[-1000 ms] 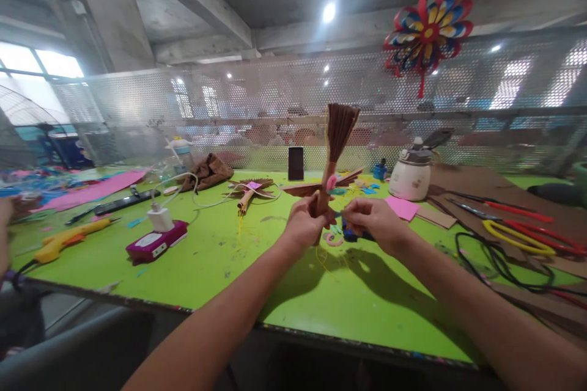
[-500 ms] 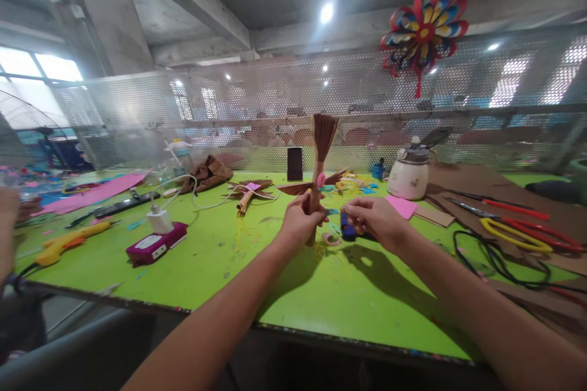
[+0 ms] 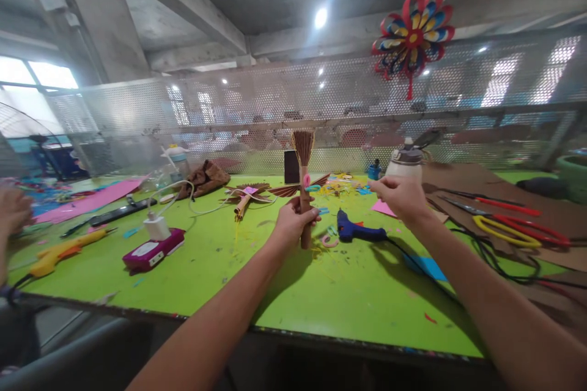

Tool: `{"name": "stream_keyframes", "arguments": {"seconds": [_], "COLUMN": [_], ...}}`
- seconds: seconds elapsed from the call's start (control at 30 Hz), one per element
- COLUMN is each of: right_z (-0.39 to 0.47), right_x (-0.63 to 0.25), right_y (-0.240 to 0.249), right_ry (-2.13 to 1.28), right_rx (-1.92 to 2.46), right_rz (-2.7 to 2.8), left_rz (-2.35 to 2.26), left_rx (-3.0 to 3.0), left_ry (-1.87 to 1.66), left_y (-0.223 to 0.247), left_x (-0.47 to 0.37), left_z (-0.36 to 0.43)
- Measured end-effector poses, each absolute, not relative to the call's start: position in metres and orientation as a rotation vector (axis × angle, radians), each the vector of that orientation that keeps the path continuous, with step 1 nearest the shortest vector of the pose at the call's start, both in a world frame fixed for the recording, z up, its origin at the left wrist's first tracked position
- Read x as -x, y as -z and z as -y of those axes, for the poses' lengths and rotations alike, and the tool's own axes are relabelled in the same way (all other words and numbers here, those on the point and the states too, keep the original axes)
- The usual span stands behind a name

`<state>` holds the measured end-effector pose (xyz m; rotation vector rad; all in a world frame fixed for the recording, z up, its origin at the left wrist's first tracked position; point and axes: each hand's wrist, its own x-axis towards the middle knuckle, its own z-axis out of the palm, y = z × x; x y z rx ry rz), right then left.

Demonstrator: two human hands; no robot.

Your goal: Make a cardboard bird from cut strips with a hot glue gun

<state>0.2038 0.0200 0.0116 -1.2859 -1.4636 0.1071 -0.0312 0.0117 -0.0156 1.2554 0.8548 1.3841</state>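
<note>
My left hand (image 3: 293, 223) is wrapped round the lower tube of a brown paper craft (image 3: 305, 201), held upright over the table. Its top is a pleated fan, with more pleated brown paper to both sides. A pink curl and a light-blue curl show at its middle. My right hand (image 3: 406, 198) is raised in front of the white bottle (image 3: 403, 164), fingers pinched together; whatever may be between the fingertips is hidden. Below and left of it, a blue glue gun (image 3: 362, 231) lies on the green table, its cord running under my right forearm.
Another brown paper craft (image 3: 247, 197) lies left of centre. A purple power strip (image 3: 153, 250) with a white plug and a yellow glue gun (image 3: 68, 248) lie further left, near another person's hand (image 3: 16, 211). Scissors (image 3: 509, 229) and cardboard (image 3: 468, 180) are at right.
My right hand has let go of the blue glue gun and moved up and right; the gun now lies on the table. The paper craft has turned slightly and shows a light-blue curl.
</note>
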Motion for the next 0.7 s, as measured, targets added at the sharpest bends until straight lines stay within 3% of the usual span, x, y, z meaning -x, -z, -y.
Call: {"name": "stream_keyframes", "arguments": {"seconds": [0.13,0.37,0.7], "right_z": [-0.019,-0.006,-0.001], "right_x": [-0.217,-0.163,-0.145], "right_y": [-0.022,0.000,0.015], "right_ry": [0.034,-0.254,-0.007], "right_rx": [1.213,0.978,0.846], "right_rz": [1.309,1.916,2.090], "left_rz": [-0.874,-0.837,-0.797], "left_rx": [-1.290,-1.340,-1.324], "left_ry": [-1.377,-1.328,-1.254], "left_y": [0.017,0.020,0.018], "left_x": [0.031,0.031,0.030], "left_z": [-0.013,-0.013,-0.007]}}
